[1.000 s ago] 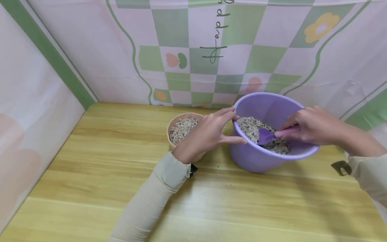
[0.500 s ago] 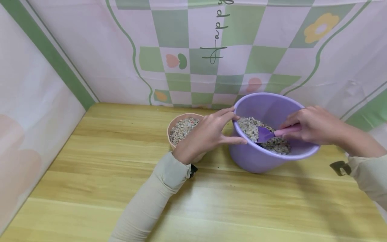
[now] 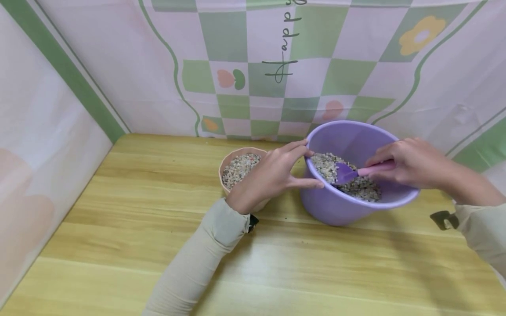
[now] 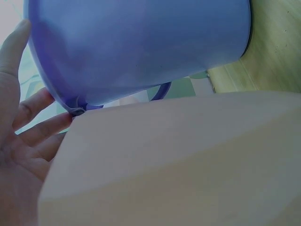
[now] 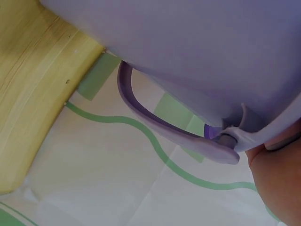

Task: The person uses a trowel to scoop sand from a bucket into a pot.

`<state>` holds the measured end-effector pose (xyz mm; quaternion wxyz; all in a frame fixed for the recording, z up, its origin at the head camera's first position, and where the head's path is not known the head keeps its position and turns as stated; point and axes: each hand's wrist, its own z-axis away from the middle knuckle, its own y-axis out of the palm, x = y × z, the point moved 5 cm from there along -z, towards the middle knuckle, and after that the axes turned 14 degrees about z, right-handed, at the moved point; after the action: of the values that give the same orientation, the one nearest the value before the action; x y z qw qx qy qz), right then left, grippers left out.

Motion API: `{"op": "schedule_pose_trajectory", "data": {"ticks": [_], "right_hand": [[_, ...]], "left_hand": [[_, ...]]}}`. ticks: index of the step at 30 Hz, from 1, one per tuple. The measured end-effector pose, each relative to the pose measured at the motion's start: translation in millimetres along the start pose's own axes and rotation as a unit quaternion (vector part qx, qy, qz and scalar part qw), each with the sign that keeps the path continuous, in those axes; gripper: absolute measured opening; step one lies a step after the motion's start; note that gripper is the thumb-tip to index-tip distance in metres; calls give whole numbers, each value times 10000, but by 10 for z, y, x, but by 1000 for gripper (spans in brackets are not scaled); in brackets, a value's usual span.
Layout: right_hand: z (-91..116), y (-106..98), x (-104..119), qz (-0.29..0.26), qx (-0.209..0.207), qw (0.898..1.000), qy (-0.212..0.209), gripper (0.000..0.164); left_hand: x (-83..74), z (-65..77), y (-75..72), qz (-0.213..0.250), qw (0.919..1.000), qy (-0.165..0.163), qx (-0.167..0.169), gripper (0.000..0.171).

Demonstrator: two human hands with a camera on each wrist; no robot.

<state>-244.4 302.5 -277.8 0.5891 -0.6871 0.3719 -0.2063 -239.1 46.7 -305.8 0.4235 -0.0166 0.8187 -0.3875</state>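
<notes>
A purple bucket (image 3: 336, 210) stands on the table, holding gravel (image 3: 325, 166). My left hand (image 3: 276, 171) holds its left rim, fingertips over the edge and thumb spread along the near side. In the left wrist view, the thumb and fingers of the left hand (image 4: 23, 146) meet the rim of the bucket (image 4: 141, 42). Inside the bucket, my right hand (image 3: 413, 163) grips the pink handle of a small toy shovel (image 3: 345, 174). Its purple blade lies against the gravel. The right wrist view shows only part of the right hand (image 5: 277, 174), beneath the rim.
A peach bowl (image 3: 223, 169) of similar gravel stands left of the bucket, partly hidden by my left forearm. The bucket's carrying handle (image 5: 164, 128) hangs down on the outside. A printed cloth (image 3: 269, 48) rises behind the wooden table (image 3: 138, 210).
The shovel blade has shifted slightly left and up over the gravel. My left hand, the bucket and the bowl have stayed in place.
</notes>
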Motion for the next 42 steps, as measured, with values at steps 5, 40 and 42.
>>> {"op": "schedule_pose_trajectory", "data": {"ticks": [5,40,42], "right_hand": [[12,3,-7,-10,-47,10000,18,30],[74,-14,-62,-293,-441,9984,185,36],[76,-25,-62,-300,-408,9985,222,35]], "left_hand": [[-7,0,-2,29,10000,14,-4,66],[4,15,1,52,10000,-79,1,62],[5,14,0,47,10000,-67,-9,62]]}}
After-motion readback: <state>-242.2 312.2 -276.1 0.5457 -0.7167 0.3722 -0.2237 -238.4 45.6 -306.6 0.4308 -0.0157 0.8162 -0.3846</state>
